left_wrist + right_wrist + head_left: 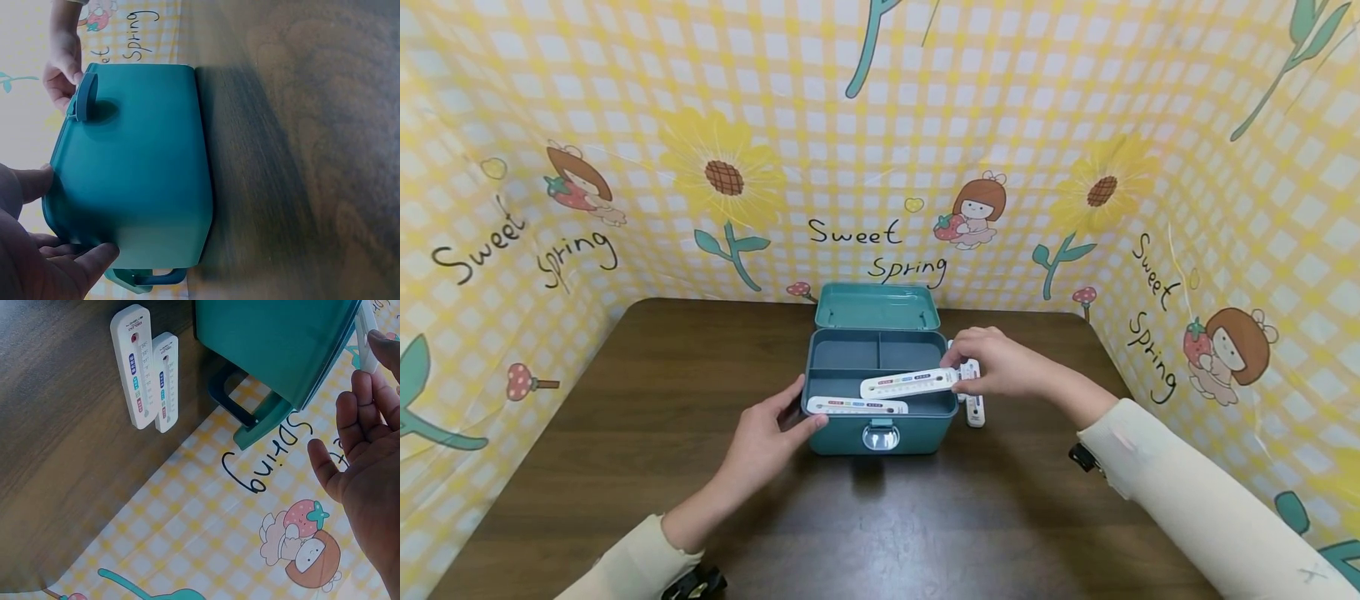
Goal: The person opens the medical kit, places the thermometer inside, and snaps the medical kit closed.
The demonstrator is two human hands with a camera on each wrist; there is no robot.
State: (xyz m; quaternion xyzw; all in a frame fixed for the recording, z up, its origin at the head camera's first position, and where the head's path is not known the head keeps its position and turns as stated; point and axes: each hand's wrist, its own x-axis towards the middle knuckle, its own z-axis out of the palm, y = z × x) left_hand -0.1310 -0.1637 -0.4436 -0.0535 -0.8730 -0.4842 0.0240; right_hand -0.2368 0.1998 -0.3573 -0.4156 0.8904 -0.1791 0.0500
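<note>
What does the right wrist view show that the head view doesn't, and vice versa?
Only the right wrist view shows the carry handle and the complete faces of two thermometers lying on the table.

Only the head view shows the left hand at the box, the clear latch, the compartments and a thermometer inside.

Both share the right hand pinching another thermometer, the teal box, the table and the printed backdrop.
</note>
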